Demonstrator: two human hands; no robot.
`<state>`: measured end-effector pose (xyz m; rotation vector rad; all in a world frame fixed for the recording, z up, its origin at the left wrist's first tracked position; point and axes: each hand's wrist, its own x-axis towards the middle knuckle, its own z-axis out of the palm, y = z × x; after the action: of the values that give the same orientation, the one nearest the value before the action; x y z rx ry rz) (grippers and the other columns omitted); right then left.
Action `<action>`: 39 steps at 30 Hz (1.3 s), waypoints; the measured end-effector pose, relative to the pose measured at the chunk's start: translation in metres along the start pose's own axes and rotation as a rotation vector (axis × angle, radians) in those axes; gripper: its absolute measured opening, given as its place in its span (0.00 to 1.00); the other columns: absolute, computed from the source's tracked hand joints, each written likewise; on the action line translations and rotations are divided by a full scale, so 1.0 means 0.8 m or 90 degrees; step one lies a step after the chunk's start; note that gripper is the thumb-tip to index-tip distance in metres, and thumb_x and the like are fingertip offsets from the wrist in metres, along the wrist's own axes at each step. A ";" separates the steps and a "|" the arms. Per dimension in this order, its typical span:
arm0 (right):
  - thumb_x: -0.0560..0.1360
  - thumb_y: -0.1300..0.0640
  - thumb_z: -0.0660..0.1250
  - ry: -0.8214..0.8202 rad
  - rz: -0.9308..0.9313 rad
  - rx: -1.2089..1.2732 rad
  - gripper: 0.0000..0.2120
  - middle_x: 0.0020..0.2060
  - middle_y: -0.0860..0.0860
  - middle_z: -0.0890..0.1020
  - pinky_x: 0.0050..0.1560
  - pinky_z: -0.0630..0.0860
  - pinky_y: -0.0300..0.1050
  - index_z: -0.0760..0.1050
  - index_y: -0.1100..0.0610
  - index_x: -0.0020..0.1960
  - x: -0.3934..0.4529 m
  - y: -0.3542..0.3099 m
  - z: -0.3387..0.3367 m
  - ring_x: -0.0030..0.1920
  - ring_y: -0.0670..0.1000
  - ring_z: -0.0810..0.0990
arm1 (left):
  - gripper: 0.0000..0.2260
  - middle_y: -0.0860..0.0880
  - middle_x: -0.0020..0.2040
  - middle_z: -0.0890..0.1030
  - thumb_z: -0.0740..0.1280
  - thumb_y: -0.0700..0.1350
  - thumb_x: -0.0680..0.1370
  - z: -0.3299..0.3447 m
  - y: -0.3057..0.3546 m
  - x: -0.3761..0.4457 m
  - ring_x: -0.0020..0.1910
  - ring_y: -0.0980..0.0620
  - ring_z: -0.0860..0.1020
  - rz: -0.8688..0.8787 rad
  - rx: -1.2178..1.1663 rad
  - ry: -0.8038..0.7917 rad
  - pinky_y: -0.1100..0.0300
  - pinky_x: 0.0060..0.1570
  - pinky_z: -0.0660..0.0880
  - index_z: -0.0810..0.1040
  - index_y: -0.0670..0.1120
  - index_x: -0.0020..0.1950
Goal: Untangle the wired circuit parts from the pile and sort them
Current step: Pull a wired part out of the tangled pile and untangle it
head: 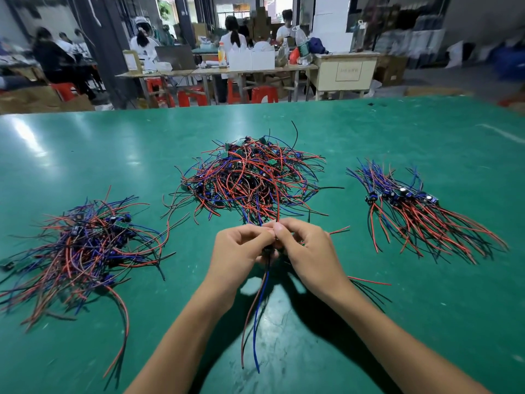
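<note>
On the green worktop (369,322), the tangled pile (250,177) of wired circuit parts sits as the centre. Just nearer than it, the left hand (237,251) and right hand (306,253) meet, each grip pinched on one wired part (260,302) whose leads hang down. A loose heap (82,245) lies left of the pile, an aligned row (417,214) right.

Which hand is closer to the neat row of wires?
The right hand. The neat row lies on its side of the table; the left hand sits beyond it, farther away.
</note>
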<state>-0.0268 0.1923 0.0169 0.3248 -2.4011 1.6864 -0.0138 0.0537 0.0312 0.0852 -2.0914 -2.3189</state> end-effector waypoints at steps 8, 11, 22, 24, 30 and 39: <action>0.76 0.45 0.56 0.087 0.039 -0.049 0.15 0.42 0.44 0.85 0.54 0.77 0.53 0.82 0.45 0.44 -0.001 -0.001 0.004 0.48 0.48 0.82 | 0.06 0.45 0.32 0.81 0.70 0.45 0.70 0.014 -0.006 -0.004 0.32 0.53 0.73 0.196 0.219 0.003 0.59 0.36 0.72 0.83 0.44 0.36; 0.75 0.46 0.56 0.130 0.067 -0.002 0.14 0.39 0.43 0.84 0.46 0.76 0.50 0.80 0.46 0.41 0.005 -0.001 0.003 0.38 0.45 0.79 | 0.05 0.47 0.29 0.78 0.69 0.44 0.70 0.017 -0.007 -0.004 0.29 0.54 0.71 0.189 0.231 -0.013 0.61 0.33 0.69 0.81 0.46 0.35; 0.80 0.59 0.58 0.250 0.246 0.305 0.13 0.36 0.45 0.85 0.33 0.68 0.37 0.78 0.52 0.41 0.033 -0.004 -0.040 0.32 0.44 0.73 | 0.06 0.41 0.31 0.81 0.71 0.40 0.73 0.022 -0.012 -0.016 0.29 0.53 0.74 0.170 0.268 -0.134 0.59 0.33 0.71 0.80 0.42 0.36; 0.81 0.56 0.58 0.191 0.287 0.446 0.13 0.35 0.44 0.84 0.37 0.67 0.41 0.77 0.50 0.41 0.035 -0.005 -0.049 0.33 0.44 0.73 | 0.07 0.41 0.32 0.82 0.71 0.40 0.73 0.023 -0.009 -0.015 0.29 0.51 0.77 0.143 0.222 -0.146 0.61 0.33 0.73 0.80 0.44 0.34; 0.73 0.58 0.63 0.061 0.448 0.784 0.08 0.32 0.44 0.79 0.37 0.64 0.41 0.73 0.51 0.35 0.040 -0.004 -0.069 0.32 0.47 0.71 | 0.11 0.40 0.32 0.83 0.71 0.33 0.76 0.016 -0.006 -0.009 0.29 0.50 0.78 0.082 0.140 -0.170 0.64 0.29 0.74 0.81 0.43 0.35; 0.76 0.51 0.63 0.061 0.397 0.720 0.12 0.35 0.46 0.82 0.38 0.67 0.41 0.79 0.51 0.36 0.039 0.000 -0.076 0.32 0.48 0.75 | 0.03 0.43 0.37 0.86 0.72 0.36 0.78 0.013 -0.001 -0.011 0.30 0.50 0.82 0.022 0.097 -0.184 0.66 0.30 0.75 0.84 0.40 0.44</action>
<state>-0.0550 0.2472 0.0460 -0.4182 -1.2661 3.0890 -0.0051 0.0649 0.0322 -0.2986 -2.3743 -2.2655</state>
